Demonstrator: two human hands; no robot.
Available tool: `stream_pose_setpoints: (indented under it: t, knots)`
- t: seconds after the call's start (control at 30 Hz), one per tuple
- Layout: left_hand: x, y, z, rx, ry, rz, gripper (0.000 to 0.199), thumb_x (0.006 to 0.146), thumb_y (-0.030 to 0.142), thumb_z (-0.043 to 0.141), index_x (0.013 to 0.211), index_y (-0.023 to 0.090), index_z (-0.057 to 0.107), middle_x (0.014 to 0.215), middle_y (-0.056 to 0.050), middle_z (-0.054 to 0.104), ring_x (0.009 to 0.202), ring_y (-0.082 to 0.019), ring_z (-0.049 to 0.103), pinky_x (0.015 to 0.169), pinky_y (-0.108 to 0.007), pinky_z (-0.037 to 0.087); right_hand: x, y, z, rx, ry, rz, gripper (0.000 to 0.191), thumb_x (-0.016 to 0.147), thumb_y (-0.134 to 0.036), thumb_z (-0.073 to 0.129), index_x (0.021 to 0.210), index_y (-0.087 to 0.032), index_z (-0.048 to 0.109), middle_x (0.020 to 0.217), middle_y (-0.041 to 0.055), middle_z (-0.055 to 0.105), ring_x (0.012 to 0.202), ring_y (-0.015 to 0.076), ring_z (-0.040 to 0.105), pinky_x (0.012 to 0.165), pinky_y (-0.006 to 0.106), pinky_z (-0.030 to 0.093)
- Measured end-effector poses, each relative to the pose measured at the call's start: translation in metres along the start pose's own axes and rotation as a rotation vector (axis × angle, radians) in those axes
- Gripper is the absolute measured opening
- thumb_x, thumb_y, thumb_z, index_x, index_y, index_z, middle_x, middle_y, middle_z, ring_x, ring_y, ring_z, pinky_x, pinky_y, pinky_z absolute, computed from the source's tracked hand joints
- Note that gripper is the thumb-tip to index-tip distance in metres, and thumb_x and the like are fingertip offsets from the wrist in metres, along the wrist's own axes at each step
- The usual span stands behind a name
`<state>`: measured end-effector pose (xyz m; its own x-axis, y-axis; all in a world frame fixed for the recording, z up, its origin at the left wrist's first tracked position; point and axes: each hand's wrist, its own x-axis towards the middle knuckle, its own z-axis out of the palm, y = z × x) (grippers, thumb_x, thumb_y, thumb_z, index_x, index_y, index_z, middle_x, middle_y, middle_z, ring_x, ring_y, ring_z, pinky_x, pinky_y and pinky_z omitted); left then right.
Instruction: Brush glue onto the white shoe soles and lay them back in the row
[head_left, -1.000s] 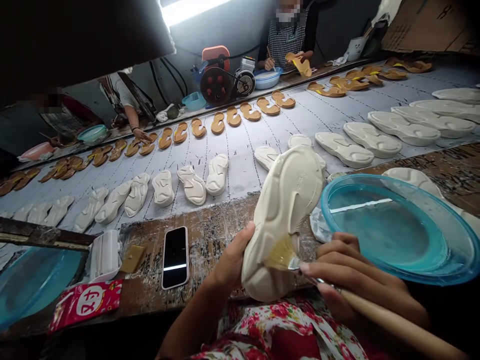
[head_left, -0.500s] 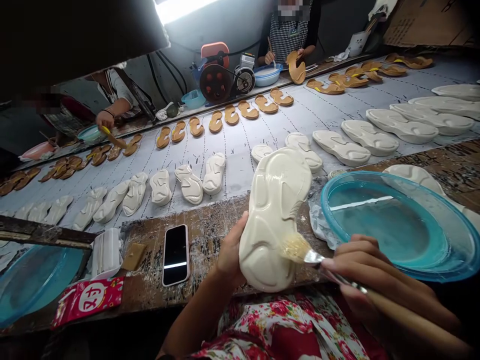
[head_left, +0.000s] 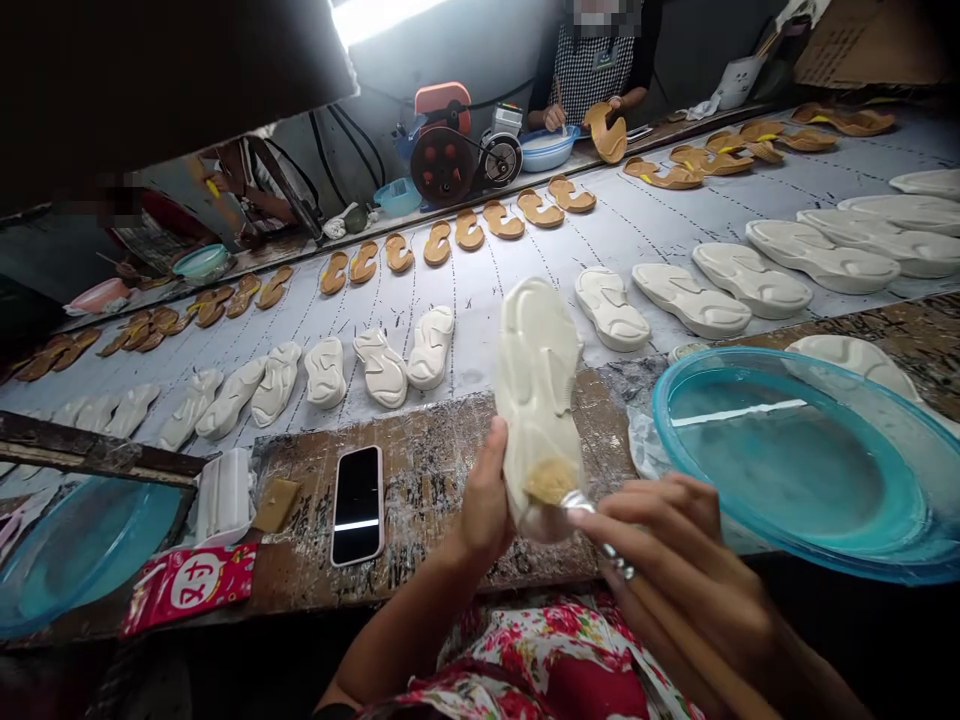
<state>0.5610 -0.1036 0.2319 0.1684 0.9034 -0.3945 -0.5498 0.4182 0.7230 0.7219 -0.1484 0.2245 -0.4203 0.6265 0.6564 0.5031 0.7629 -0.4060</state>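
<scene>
My left hand [head_left: 484, 500] grips a cream-white shoe sole [head_left: 536, 370] by its left edge, holding it upright above the bench edge. A wooden-handled brush [head_left: 551, 482] is in my right hand [head_left: 675, 560], its pale bristles pressed against the lower part of the sole. The lower end of the sole is partly covered by the brush and slightly blurred. Close to my right hand stands a blue basin [head_left: 780, 470] with cloudy liquid in it. Further white soles [head_left: 611, 308] lie in a row behind the held one.
A phone [head_left: 358, 506], a red packet [head_left: 191, 588] and a white plastic box [head_left: 225, 495] lie on the stained bench at left. Tan sandal footbeds [head_left: 502, 220] line the far side of the white belt [head_left: 480, 275]. Co-workers sit opposite, one by a motor [head_left: 501, 158].
The held sole has turned narrower to my view, and the brush has moved left across its lower end. A co-worker at far left has raised a hand off the belt.
</scene>
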Motion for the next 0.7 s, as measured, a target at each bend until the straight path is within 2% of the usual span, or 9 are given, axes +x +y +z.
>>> stream_pose_setpoints:
  t: [0.13, 0.23, 0.3, 0.33, 0.4, 0.47, 0.53, 0.6, 0.7]
  knots:
    - [0.017, 0.004, -0.01, -0.208, 0.018, -0.038, 0.056, 0.089, 0.047, 0.027, 0.124, 0.01, 0.05, 0.106, -0.011, 0.065, 0.102, -0.024, 0.059, 0.092, -0.037, 0.043, -0.009, -0.001, 0.012, 0.004, 0.04, 0.079, 0.023, 0.08, -0.02, 0.047, 0.098, -0.02, 0.062, 0.081, 0.0028, 0.058, 0.085, 0.014, 0.057, 0.083, 0.031, 0.04]
    - [0.029, 0.012, -0.021, -0.241, -0.141, -0.316, 0.057, 0.088, 0.047, 0.025, 0.124, 0.009, 0.049, 0.11, -0.014, 0.063, 0.104, -0.026, 0.058, 0.09, -0.042, 0.044, -0.015, 0.021, 0.005, -0.018, 0.133, 0.213, 0.023, 0.082, -0.033, 0.047, 0.089, -0.019, 0.064, 0.072, 0.0035, 0.058, 0.077, 0.0145, 0.059, 0.073, 0.027, 0.044]
    - [0.032, 0.014, -0.026, -0.243, -0.223, -0.396, 0.06, 0.087, 0.05, 0.027, 0.122, 0.009, 0.051, 0.113, -0.016, 0.061, 0.108, -0.028, 0.055, 0.09, -0.044, 0.043, -0.019, 0.043, -0.008, -0.047, 0.186, 0.287, 0.026, 0.083, -0.038, 0.046, 0.084, -0.019, 0.065, 0.066, 0.0033, 0.057, 0.071, 0.0138, 0.059, 0.068, 0.025, 0.044]
    - [0.032, 0.014, -0.028, -0.251, -0.219, -0.331, 0.058, 0.086, 0.05, 0.029, 0.121, 0.01, 0.053, 0.114, -0.015, 0.06, 0.111, -0.027, 0.053, 0.091, -0.044, 0.042, -0.021, 0.054, -0.017, -0.075, 0.209, 0.321, 0.028, 0.083, -0.039, 0.046, 0.082, -0.018, 0.065, 0.064, 0.003, 0.057, 0.068, 0.0133, 0.059, 0.065, 0.024, 0.044]
    - [0.029, 0.009, -0.032, -0.279, -0.153, -0.093, 0.044, 0.087, 0.042, 0.034, 0.116, 0.018, 0.057, 0.116, -0.008, 0.061, 0.118, -0.022, 0.048, 0.097, -0.041, 0.039, -0.027, 0.074, -0.035, -0.149, 0.227, 0.382, 0.029, 0.084, -0.04, 0.047, 0.077, -0.018, 0.064, 0.058, 0.002, 0.056, 0.059, 0.0116, 0.057, 0.059, 0.022, 0.043]
    - [0.026, -0.001, -0.036, -0.313, -0.148, 0.02, 0.033, 0.086, 0.034, 0.037, 0.107, 0.026, 0.061, 0.113, -0.002, 0.062, 0.121, -0.02, 0.045, 0.099, -0.043, 0.037, -0.034, 0.089, -0.048, -0.207, 0.23, 0.424, 0.029, 0.083, -0.039, 0.049, 0.072, -0.017, 0.064, 0.052, 0.0006, 0.055, 0.051, 0.01, 0.055, 0.052, 0.02, 0.04]
    - [0.024, -0.013, -0.042, -0.334, -0.224, -0.114, 0.036, 0.083, 0.045, 0.04, 0.104, 0.027, 0.063, 0.111, -0.003, 0.063, 0.116, -0.025, 0.05, 0.093, -0.048, 0.041, -0.04, 0.098, -0.055, -0.244, 0.226, 0.455, 0.026, 0.081, -0.038, 0.053, 0.068, -0.017, 0.063, 0.046, -0.0013, 0.052, 0.042, 0.0083, 0.052, 0.045, 0.017, 0.036]
    - [0.026, -0.027, -0.048, -0.33, -0.289, -0.33, 0.058, 0.074, 0.065, 0.04, 0.108, 0.023, 0.062, 0.11, -0.008, 0.063, 0.099, -0.029, 0.059, 0.082, -0.047, 0.047, -0.044, 0.106, -0.054, -0.275, 0.217, 0.482, 0.027, 0.078, -0.039, 0.057, 0.063, -0.017, 0.062, 0.041, -0.0024, 0.05, 0.036, 0.0077, 0.049, 0.039, 0.017, 0.031]
    - [0.031, -0.044, -0.054, -0.31, -0.29, -0.473, 0.069, 0.074, 0.068, 0.036, 0.116, 0.018, 0.058, 0.106, -0.011, 0.063, 0.084, -0.027, 0.064, 0.074, -0.04, 0.05, -0.045, 0.116, -0.045, -0.279, 0.166, 0.53, 0.039, 0.074, -0.05, 0.055, 0.054, -0.017, 0.062, 0.039, -0.0018, 0.049, 0.033, 0.0082, 0.048, 0.035, 0.017, 0.027]
